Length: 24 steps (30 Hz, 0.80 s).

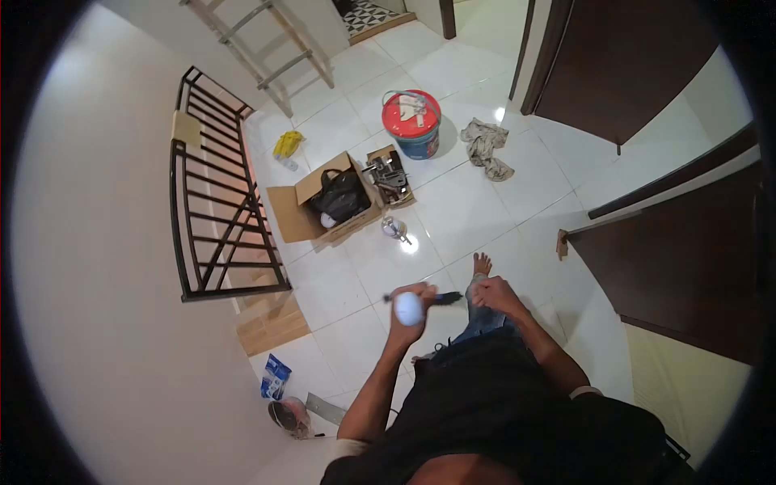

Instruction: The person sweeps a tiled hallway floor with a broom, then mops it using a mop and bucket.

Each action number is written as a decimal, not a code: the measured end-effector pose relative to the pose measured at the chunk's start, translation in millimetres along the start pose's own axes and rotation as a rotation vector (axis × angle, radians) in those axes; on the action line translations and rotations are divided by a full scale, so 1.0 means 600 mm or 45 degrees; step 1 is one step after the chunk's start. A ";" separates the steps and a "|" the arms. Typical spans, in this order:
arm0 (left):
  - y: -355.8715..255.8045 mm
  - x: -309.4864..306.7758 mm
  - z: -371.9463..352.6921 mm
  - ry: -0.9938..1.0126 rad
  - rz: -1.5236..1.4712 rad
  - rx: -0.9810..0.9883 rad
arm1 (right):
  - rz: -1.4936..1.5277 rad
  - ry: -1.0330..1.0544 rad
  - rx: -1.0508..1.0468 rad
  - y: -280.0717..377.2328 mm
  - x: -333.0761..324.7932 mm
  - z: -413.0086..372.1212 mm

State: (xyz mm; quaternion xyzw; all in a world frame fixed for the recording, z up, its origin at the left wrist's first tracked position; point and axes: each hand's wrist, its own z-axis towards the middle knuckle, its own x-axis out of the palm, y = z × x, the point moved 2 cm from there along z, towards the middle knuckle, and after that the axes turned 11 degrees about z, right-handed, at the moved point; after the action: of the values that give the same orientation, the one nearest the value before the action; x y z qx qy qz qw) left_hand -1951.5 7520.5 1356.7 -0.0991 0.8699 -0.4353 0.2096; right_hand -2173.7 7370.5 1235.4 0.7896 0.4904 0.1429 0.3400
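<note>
Black shirt [501, 388] fills the lower edge, hiding the legs except one bare foot [482, 263]. Left hand [412, 301] is curled around a white bulb [409, 309]. Right hand [495, 295] is closed at the end of a slim dark tool [443, 298]; which hand grips it is unclear. Open floor [477, 202] extends to a cardboard box [323, 206] and bucket [412, 121]. A railing [210, 202] bounds the left.
</note>
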 end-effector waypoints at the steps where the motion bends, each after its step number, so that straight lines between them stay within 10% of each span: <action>1: -0.125 0.080 0.180 0.155 0.040 -0.001 | 0.210 0.098 0.278 0.099 -0.153 0.097; 2: -0.263 0.169 0.348 0.135 -0.223 0.235 | 0.408 0.191 0.550 0.187 -0.312 0.186; 5: -0.685 0.278 0.759 0.377 -0.251 0.596 | 1.044 0.386 0.270 0.373 -0.701 0.416; 9: -0.913 0.379 1.300 0.724 0.298 0.831 | 1.149 0.212 0.511 0.545 -1.095 0.848; 13: -1.052 0.387 1.919 0.586 0.378 0.918 | 1.202 -0.060 0.735 0.671 -1.474 1.423; 15: -1.052 0.370 2.253 0.909 0.300 0.643 | 1.447 -0.217 0.791 0.746 -1.625 1.677; 19: -1.026 0.277 2.987 0.843 0.380 0.474 | 1.079 -0.023 0.505 0.895 -1.916 2.165; 24: -1.226 0.134 3.887 0.674 0.491 0.367 | -0.268 -0.511 0.628 1.247 -2.219 2.679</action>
State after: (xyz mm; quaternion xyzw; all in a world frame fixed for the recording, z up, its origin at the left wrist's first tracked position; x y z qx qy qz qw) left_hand -979.0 5380.3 678.6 0.2139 0.8263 -0.5167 0.0672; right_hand -1404.8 5357.1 715.2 0.8056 0.5123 -0.1743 0.2412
